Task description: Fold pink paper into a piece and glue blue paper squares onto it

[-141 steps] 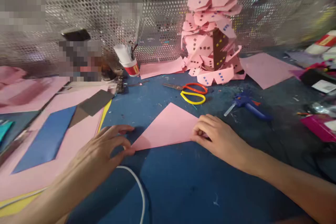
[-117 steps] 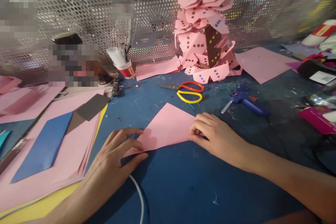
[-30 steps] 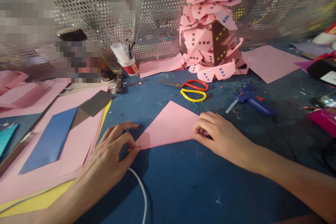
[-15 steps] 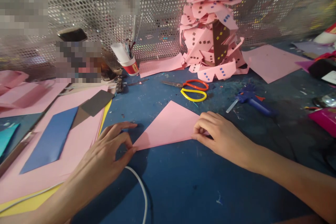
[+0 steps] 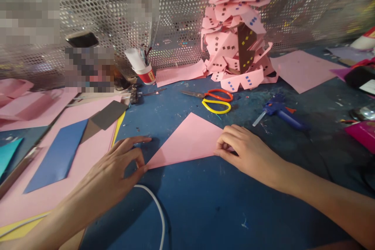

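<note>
A pink sheet of paper (image 5: 187, 140), folded into a triangle, lies on the blue table in front of me with one point facing away. My left hand (image 5: 124, 164) pinches its left corner between thumb and index finger, the other fingers stretched out above the table. At the opposite corner, my right hand (image 5: 243, 148) has its fingertips and thumb closed on the paper, covering that corner. Beyond the triangle lie scissors (image 5: 218, 107) with one red and one yellow handle.
Pink folded-paper pieces (image 5: 222, 43) are piled up at the back. A blue glue gun (image 5: 281, 113) lies to the right. On the left, a blue paper strip (image 5: 58, 156) rests on pink sheets. A white cable (image 5: 159, 207) curves near my left wrist. A cup (image 5: 145, 75) holds tools.
My left hand has shifted slightly left and toward me at the paper's left corner. My right hand and the triangle look almost the same.
</note>
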A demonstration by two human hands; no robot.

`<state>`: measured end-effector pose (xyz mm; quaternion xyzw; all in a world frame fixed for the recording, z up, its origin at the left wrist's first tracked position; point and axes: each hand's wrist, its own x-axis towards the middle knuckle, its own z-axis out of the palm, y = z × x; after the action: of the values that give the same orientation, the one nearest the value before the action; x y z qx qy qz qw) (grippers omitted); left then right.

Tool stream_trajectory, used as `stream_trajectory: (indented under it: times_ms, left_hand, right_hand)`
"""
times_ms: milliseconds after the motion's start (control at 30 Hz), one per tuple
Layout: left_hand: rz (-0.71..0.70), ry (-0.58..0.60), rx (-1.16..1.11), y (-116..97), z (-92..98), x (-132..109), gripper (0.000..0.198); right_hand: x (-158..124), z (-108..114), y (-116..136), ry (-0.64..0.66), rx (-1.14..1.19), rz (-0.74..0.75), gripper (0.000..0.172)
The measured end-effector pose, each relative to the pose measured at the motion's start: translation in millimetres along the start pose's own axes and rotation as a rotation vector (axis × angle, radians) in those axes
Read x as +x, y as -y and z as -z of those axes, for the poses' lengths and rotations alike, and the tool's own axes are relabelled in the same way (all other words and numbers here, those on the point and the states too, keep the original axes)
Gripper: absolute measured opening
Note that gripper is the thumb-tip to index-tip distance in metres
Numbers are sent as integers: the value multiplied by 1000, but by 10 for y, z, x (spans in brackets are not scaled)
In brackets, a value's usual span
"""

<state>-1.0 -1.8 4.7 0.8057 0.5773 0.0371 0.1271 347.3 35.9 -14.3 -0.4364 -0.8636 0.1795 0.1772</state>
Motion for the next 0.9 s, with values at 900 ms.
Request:
stream_trajectory:
  times_ms: [900]
  left_hand:
    - [-130, -122, -79, -226, -42, 62, 17]
  right_hand:
    - [-11, 20, 17, -2, 8, 1, 18]
